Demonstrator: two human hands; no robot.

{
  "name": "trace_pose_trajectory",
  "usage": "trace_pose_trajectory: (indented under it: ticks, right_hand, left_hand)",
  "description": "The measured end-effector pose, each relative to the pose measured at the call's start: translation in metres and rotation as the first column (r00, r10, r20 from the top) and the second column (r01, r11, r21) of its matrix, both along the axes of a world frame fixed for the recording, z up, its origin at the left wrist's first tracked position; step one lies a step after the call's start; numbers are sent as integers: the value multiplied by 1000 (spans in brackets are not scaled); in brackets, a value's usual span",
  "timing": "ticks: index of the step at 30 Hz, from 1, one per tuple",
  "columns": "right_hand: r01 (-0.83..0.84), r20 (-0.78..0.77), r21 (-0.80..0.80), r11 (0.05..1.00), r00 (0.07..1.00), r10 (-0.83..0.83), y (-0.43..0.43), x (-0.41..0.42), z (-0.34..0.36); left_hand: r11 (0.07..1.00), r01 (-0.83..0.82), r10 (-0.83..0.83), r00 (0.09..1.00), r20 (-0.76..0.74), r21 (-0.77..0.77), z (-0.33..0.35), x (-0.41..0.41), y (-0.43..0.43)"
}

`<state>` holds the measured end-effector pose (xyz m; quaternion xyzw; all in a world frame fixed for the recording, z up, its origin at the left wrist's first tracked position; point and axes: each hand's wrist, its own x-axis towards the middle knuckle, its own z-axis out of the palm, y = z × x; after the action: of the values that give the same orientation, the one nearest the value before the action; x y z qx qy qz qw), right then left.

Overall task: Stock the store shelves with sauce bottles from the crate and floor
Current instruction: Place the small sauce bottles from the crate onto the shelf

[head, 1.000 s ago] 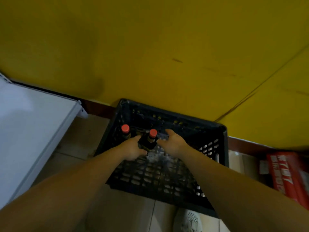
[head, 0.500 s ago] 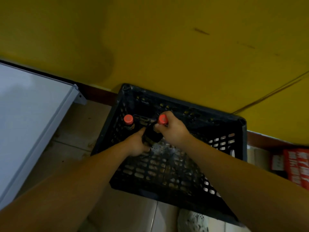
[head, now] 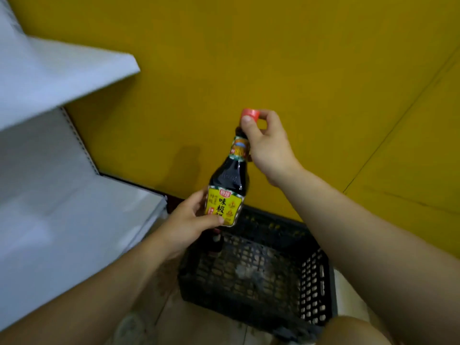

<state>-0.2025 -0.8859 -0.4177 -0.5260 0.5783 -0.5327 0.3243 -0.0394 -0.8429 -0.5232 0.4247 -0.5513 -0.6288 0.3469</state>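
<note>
A dark sauce bottle [head: 230, 179] with a red cap and a yellow label hangs above the black plastic crate [head: 316, 282], tilted slightly right. My right hand [head: 267, 143] pinches its cap and neck from the right. My left hand [head: 189, 221] grips its base, thumb across the bottom of the label. A second dark bottle [head: 215, 241] stands in the crate's far left corner, mostly hidden behind my left hand. The crate's floor is otherwise bare mesh.
White metal shelves stand at the left: an upper shelf [head: 62, 73] and a lower shelf [head: 82, 220], both blurred. A yellow wall [head: 273, 58] rises behind the crate. The crate rests on a tiled floor [head: 199, 324], with my shoe at the bottom.
Both hands have lifted one bottle up out of the crate; it now hangs in front of the wall. The view has swung up and left, showing the shelves.
</note>
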Motion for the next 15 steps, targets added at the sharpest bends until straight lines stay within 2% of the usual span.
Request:
trace_pose_trajectory:
  ticks: [4, 7, 10, 15]
  right_hand:
    - [-20, -88, -191, 981, 996, 3, 36, 42, 95]
    - [-149, -191, -299, 943, 977, 94, 72, 74, 155]
    - [-343, -277, -251, 905, 921, 273, 109, 102, 192]
    - [-604, -326, -144, 784, 777, 539, 158, 152, 222]
  left_hand:
    - [979, -142, 127, 986, -109, -145, 89, 32, 40]
    - [925, -257, 208, 959, -193, -280, 142, 56, 72]
    - [857, -380, 285, 912, -294, -348, 186, 87, 108]
    - [715, -554, 437, 830, -346, -427, 236, 135, 170]
